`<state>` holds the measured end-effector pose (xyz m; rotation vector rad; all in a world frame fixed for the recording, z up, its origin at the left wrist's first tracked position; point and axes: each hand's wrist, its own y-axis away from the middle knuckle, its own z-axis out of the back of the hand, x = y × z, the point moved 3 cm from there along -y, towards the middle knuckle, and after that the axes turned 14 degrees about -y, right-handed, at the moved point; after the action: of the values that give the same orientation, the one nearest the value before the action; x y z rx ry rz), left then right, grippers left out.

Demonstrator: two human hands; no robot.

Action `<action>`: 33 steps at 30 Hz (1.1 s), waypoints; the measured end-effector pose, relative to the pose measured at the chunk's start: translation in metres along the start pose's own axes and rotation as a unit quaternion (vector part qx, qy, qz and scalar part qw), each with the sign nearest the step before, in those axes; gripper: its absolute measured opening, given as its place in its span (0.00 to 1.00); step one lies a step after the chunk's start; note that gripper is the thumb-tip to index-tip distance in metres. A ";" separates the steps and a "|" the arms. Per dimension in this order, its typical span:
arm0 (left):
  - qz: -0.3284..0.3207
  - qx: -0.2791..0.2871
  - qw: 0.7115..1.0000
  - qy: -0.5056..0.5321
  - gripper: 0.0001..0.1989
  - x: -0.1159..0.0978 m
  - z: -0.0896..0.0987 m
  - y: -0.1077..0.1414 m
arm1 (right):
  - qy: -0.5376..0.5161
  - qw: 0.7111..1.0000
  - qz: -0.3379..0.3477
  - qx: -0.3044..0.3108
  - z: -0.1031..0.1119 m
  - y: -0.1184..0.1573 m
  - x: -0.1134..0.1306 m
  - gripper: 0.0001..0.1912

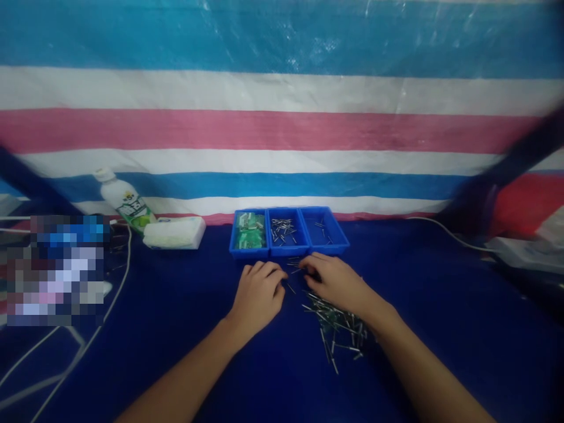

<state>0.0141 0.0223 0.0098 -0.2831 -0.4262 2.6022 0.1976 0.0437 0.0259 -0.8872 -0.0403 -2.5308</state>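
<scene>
So, from the left, a white bottle with a green-marked label (126,200) stands beside a soft white packet (176,234), and further along three blue trays sit side by side: the left tray (250,254) holds green pieces under what looks like clear wrapping, the middle tray (288,251) a scatter of short metal pins (282,228), the right tray (337,236) only a few thin dark ones. Below the trays, the left hand (259,291) has its fingers curled, with one loose pin (291,288) just beside the fingertips; whether it pinches anything, I cannot tell. A few more loose pins (294,264) lie between the two hands, in front of the middle tray. The right hand (332,281) bends its fingers down near these, and its grip cannot be made out either. A heap of longer metal pins (337,320) lies on the dark blue cloth (264,376) under and beside the right wrist, partly covered by it. Pixelation hides the objects at far left, while a red shape (524,202) at far right is blurred.
</scene>
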 end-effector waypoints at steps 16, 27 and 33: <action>-0.002 -0.004 1.000 0.012 0.09 -0.003 0.006 0.003 | 0.001 1.000 -0.017 0.004 0.009 0.000 -0.004 0.10; -0.013 0.001 1.000 0.020 0.08 -0.005 0.004 0.003 | -0.034 0.994 -0.097 0.034 0.028 0.008 -0.019 0.09; -0.017 0.007 1.000 0.017 0.08 -0.006 0.003 0.003 | -0.020 0.993 -0.096 0.069 0.015 0.007 -0.014 0.11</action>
<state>0.0174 0.0159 0.0118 -0.3122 -0.3961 2.5616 0.2190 0.0460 0.0286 -0.9167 -0.3229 -2.6487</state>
